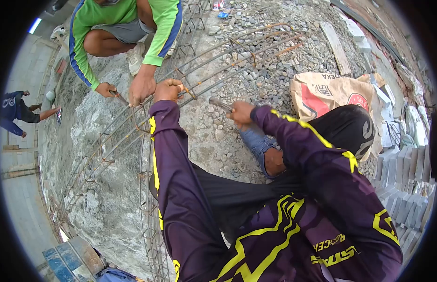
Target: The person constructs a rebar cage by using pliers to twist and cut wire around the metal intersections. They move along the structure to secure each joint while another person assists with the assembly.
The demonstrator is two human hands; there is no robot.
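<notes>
A long rebar cage [214, 77] of thin steel bars and square stirrups runs diagonally in front of me. My left hand [168, 90] is closed at the cage beside a rusty stirrup, its fingers curled around a bar. Away from the bars, over the gravel, my right hand [241, 113] grips metal pincers [220, 104] by the handles, with the rounded head toward the cage. Across from me a crouching co-worker in a green long-sleeved top [116, 19] has both hands on the same cage, one holding a dark hand tool [119, 97].
Gravel [270, 61] covers the ground beyond the cage. A paper cement sack [317, 96] and a wooden plank [335, 47] lie right. Grey blocks [409, 197] are stacked far right. Another person [21, 110] is at left; a blue container [73, 258] stands lower left.
</notes>
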